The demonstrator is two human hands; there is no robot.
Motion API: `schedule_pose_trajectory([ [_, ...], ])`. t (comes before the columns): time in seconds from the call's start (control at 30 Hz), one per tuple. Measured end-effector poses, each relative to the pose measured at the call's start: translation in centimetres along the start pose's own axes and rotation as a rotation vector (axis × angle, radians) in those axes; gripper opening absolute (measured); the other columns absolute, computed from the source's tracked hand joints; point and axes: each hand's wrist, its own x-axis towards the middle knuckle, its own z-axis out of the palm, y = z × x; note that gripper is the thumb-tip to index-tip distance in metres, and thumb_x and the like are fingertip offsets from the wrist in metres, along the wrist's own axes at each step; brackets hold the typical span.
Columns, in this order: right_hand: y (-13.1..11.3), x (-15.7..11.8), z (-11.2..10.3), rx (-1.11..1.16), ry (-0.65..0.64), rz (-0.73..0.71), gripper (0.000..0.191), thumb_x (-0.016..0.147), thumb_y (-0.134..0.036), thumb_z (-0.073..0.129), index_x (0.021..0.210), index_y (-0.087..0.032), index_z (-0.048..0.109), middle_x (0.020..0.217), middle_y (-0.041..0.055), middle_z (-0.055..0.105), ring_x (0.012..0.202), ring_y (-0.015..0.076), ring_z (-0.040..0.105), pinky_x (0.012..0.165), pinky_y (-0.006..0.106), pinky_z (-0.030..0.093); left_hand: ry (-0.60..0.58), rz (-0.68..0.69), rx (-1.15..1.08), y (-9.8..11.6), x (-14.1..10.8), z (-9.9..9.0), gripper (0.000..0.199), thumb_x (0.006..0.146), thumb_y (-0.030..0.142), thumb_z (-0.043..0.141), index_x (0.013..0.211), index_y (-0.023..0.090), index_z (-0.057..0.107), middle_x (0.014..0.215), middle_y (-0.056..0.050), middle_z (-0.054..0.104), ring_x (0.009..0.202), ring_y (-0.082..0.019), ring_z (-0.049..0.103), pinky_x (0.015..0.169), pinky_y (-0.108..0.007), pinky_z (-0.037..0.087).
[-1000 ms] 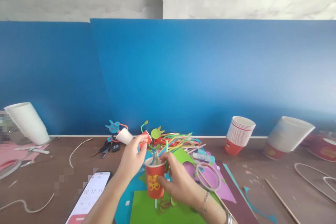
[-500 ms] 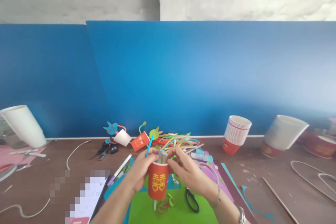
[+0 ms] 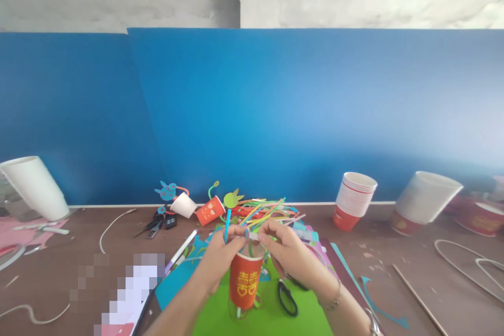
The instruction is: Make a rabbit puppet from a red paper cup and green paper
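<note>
A red paper cup (image 3: 247,286) with gold characters stands below my two hands, above a green sheet (image 3: 220,320). My left hand (image 3: 221,254) is closed at the far left of the rim, with a blue straw (image 3: 227,224) rising from between its fingers. My right hand (image 3: 284,245) pinches a small whitish, see-through strip, seemingly tape (image 3: 253,235), over the cup's mouth; its other end reaches my left fingertips. Part of a green straw shows inside the rim. A pale straw end (image 3: 238,312) pokes out under the cup. My fingers hide the straw tips.
Black-handled scissors (image 3: 287,298) lie right of the cup. Loose colourful straws (image 3: 271,212) and decorated cups (image 3: 210,211) are behind. A stack of paper cups (image 3: 356,194) stands back right, a wooden stick (image 3: 419,299) front right, and a marker (image 3: 181,251) left.
The cup has shifted right and slightly lower, tipped a little toward me. Both hands have come closer together above its mouth, and the whitish strip is now stretched between the fingertips.
</note>
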Motion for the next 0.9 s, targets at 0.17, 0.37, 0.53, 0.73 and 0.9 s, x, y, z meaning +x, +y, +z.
schedule_pose_trajectory([
  [0.17, 0.5, 0.3, 0.5, -0.062, 0.026, -0.008, 0.016, 0.088, -0.026, 0.044, 0.072, -0.021, 0.046, 0.047, -0.0100, 0.043, 0.029, 0.0035, 0.035, 0.029, 0.013, 0.026, -0.011, -0.006, -0.002, 0.1, -0.2, 0.4, 0.021, 0.065, 0.027, 0.060, 0.081, 0.015, 0.066, 0.084, -0.006, 0.070, 0.091, -0.025, 0.059, 0.087, -0.035, 0.040],
  [0.37, 1.2, 0.6, 0.8, -0.103, 0.066, -0.055, 0.016, 0.087, -0.024, 0.043, 0.072, -0.020, 0.048, 0.056, -0.0069, 0.052, 0.033, 0.0038, 0.039, 0.033, 0.015, 0.031, 0.003, -0.032, -0.037, -0.6, -0.1, 0.1, 0.023, 0.064, 0.027, 0.063, 0.083, 0.015, 0.066, 0.087, -0.007, 0.069, 0.092, -0.026, 0.059, 0.085, -0.036, 0.041],
  [0.53, 1.3, 0.8, 1.0, -0.128, 0.082, -0.047, 0.015, 0.085, -0.024, 0.042, 0.072, -0.020, 0.047, 0.055, -0.0068, 0.052, 0.033, 0.0048, 0.041, 0.034, 0.015, 0.032, -0.014, -0.068, -0.088, -0.7, 0.1, 0.2, 0.020, 0.063, 0.027, 0.065, 0.080, 0.016, 0.065, 0.081, -0.005, 0.067, 0.088, -0.025, 0.059, 0.082, -0.035, 0.042],
  [0.73, 1.5, 0.8, 1.1, -0.169, 0.103, -0.064, 0.015, 0.085, -0.024, 0.042, 0.072, -0.020, 0.048, 0.056, -0.0052, 0.053, 0.037, 0.0063, 0.043, 0.037, 0.017, 0.033, -0.041, 0.009, -0.061, -0.9, 0.2, 0.1, 0.024, 0.067, 0.037, 0.072, 0.079, 0.017, 0.066, 0.085, -0.005, 0.066, 0.090, -0.023, 0.057, 0.086, -0.033, 0.041],
  [0.9, 0.3, 0.2, 0.5, -0.277, 0.175, -0.052, 0.007, 0.079, -0.024, 0.054, 0.075, -0.019, 0.057, 0.059, -0.0036, 0.055, 0.043, 0.0068, 0.042, 0.039, 0.017, 0.028, -0.082, -0.009, -0.064, -0.5, 0.1, -0.4, 0.028, 0.063, 0.042, 0.076, 0.074, 0.017, 0.068, 0.095, -0.007, 0.065, 0.092, -0.024, 0.057, 0.086, -0.034, 0.041],
])
